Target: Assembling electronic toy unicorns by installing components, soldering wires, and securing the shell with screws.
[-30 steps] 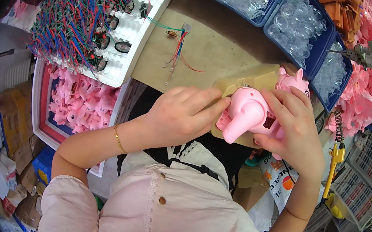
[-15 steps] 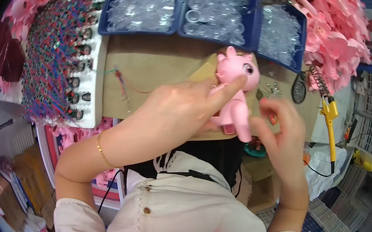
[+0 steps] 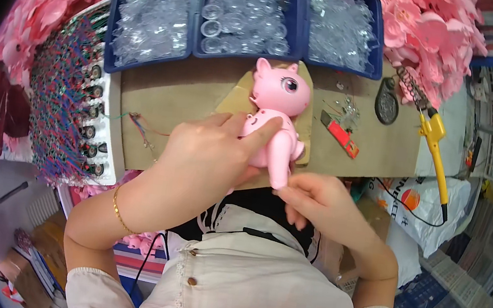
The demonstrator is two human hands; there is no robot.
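A pink plastic toy pony point(image 3: 282, 93) with a large painted eye lies on a tan pad point(image 3: 239, 94) at the middle of the bench, its head away from me. My left hand point(image 3: 215, 153) is wrapped round the body, its fingers across the chest. At the end of the toy's near leg, my right hand point(image 3: 318, 201) pinches the foot between thumb and fingers. Right of the pad lies a red utility knife point(image 3: 341, 135), beside a scatter of small metal screws point(image 3: 350, 110).
Blue bins point(image 3: 146, 66) of clear plastic parts line the back. A white foam tray point(image 3: 110, 136) of wired parts stands left. Pink toy parts point(image 3: 434, 29) are heaped behind at right, near a yellow soldering iron point(image 3: 437, 148) in its coil holder. Loose coloured wires point(image 3: 141, 127) lie left of the toy.
My right hand has come down from beside the toy to its foot, uncovering the red knife. The toy sits lower against my left hand, and the whole view has shifted a little.
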